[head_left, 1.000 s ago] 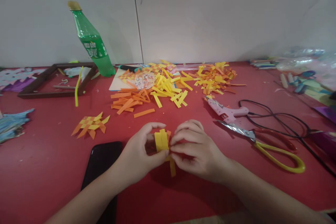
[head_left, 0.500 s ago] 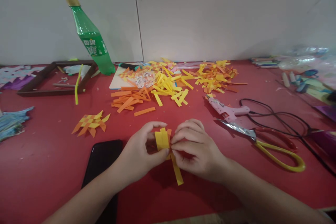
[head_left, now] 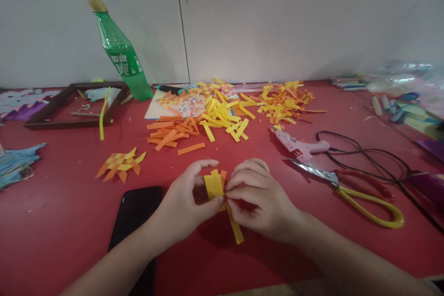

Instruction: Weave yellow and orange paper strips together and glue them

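Note:
Between my two hands is a small piece of woven paper strips (head_left: 214, 186), yellow with a bit of orange, one long yellow end hanging down. My left hand (head_left: 189, 196) pinches it from the left, thumb in front. The fingertips of my right hand (head_left: 258, 194) close on its right edge, partly hiding the strips there. A finished-looking woven orange and yellow paper fish shape (head_left: 121, 164) lies to the left. Beyond my hands are piles of orange paper strips (head_left: 169, 132) and yellow paper strips (head_left: 220, 113).
Scissors (head_left: 333, 179) and a pink glue gun (head_left: 300, 145) with its black cord lie to the right. A black phone (head_left: 135, 212) is partly under my left forearm. A green bottle (head_left: 126, 62) stands by a brown frame (head_left: 69, 125) at the back left.
Almost nothing differs. The hanging yellow strip end has shifted very slightly right, and the whole view has moved a little; both hands keep their hold.

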`<state>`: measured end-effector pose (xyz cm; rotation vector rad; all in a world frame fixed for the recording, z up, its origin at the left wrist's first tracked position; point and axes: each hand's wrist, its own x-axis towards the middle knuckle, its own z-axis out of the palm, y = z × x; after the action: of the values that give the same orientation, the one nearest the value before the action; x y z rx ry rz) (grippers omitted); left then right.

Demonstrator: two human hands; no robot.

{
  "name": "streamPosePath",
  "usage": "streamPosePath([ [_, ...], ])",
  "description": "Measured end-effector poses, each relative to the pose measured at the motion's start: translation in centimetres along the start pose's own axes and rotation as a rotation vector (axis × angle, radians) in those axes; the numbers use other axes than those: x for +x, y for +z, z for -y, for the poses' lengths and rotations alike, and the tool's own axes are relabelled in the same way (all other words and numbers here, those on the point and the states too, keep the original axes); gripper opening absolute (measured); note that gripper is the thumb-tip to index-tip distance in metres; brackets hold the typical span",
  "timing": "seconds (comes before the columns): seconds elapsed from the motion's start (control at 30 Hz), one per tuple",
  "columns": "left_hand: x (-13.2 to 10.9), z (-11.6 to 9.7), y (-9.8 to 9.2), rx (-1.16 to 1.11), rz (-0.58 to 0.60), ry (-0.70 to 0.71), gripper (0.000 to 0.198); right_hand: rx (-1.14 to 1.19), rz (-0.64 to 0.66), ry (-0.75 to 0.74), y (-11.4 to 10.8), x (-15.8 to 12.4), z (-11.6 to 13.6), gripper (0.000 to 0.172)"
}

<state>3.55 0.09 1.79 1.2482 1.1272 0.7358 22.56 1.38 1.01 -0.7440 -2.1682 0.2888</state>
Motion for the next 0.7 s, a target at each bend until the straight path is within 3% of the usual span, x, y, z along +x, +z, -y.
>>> streamPosePath([
  [0.7,-0.05,-0.1,0.1,0.007,0.0,0.009,0.053,0.009,0.009,0.012,0.0,-0.15,-0.09,0.013],
])
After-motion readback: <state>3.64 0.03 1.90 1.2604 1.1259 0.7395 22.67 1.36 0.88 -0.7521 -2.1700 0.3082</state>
